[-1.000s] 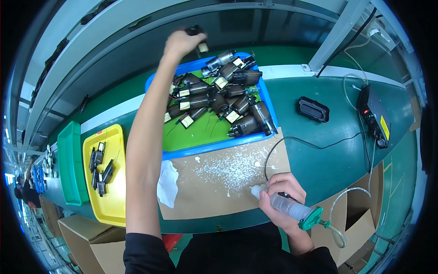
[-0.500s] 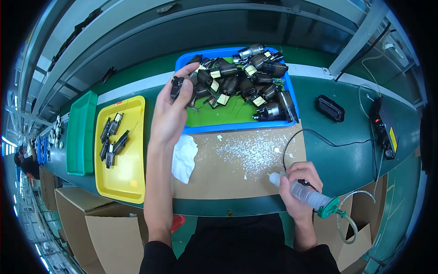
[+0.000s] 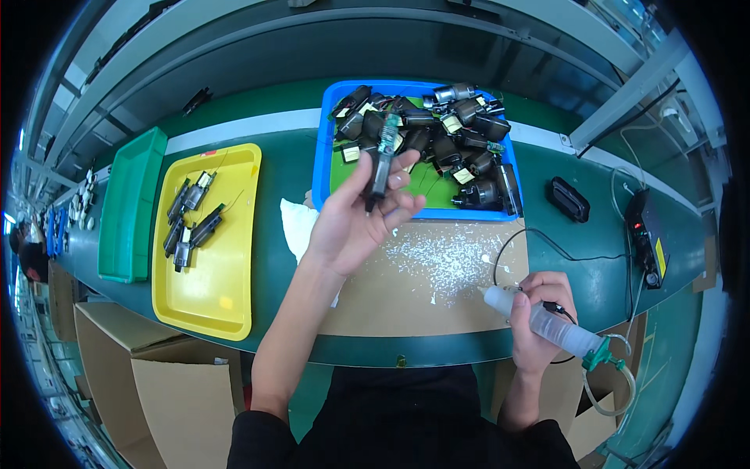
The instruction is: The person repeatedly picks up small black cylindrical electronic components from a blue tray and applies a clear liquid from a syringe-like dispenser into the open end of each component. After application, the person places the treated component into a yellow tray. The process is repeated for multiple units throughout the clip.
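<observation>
My left hand (image 3: 355,217) holds a small dark motor part (image 3: 381,162) with a green circuit board on it, raised in front of the blue tray (image 3: 323,160). That tray is piled with several similar black motor parts (image 3: 449,141). My right hand (image 3: 537,313) grips a clear glue syringe (image 3: 539,324) with a green end cap and a thin tube, its tip pointing left over a brown cardboard mat (image 3: 426,293) speckled with white glue spots.
A yellow tray (image 3: 223,289) with several motor parts lies at left, a green tray (image 3: 129,207) beyond it. A white cloth (image 3: 299,223) lies by the mat. A black box (image 3: 568,198) and a black controller (image 3: 647,234) sit at right. Cardboard boxes (image 3: 168,383) stand below.
My left hand reached to the far side of the blue tray, took a motor part and drew it back toward me. The right hand kept its hold on the syringe.
</observation>
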Tool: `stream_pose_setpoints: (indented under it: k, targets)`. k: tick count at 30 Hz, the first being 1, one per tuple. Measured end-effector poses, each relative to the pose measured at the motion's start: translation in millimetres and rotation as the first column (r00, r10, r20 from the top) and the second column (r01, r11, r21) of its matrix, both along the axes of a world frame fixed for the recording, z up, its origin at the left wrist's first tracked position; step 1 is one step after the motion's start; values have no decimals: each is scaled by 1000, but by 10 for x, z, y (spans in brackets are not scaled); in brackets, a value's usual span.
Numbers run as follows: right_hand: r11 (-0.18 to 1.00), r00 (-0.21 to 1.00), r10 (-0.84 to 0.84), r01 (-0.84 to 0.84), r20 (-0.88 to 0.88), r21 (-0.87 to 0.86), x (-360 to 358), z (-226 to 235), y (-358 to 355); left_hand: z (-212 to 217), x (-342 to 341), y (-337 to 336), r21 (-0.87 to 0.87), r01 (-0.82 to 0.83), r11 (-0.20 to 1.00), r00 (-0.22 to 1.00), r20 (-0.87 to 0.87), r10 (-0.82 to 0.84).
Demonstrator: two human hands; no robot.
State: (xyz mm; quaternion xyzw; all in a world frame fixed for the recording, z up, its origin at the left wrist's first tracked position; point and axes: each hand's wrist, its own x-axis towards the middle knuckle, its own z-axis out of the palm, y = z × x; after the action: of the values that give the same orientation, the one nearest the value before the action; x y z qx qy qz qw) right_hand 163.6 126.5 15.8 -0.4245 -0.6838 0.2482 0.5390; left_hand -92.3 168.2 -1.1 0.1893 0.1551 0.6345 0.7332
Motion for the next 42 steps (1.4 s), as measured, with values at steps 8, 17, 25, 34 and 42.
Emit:
stream_pose_setpoints:
  k: [8,17,25,34,42]
  targets:
    - [994,994,20,-9,-104,106,-171,323,80,42,81,-105,79,138,987,972,-201,-120]
    - [921,941,321,-283,-107,267,-513,670,59,-51,196,-201,306,284,909,949,-225,-221]
    - [908,924,366,-330,-108,259,-590,639,-38,-35,172,-289,193,360,913,908,-299,-295]
    - [927,934,326,-285,-146,245,-594,613,-44,-84,203,-278,221,370,902,908,-291,-302]
    - [938,941,305,-271,-144,214,-553,566,-71,-66,192,-306,168,336,927,898,-355,-261]
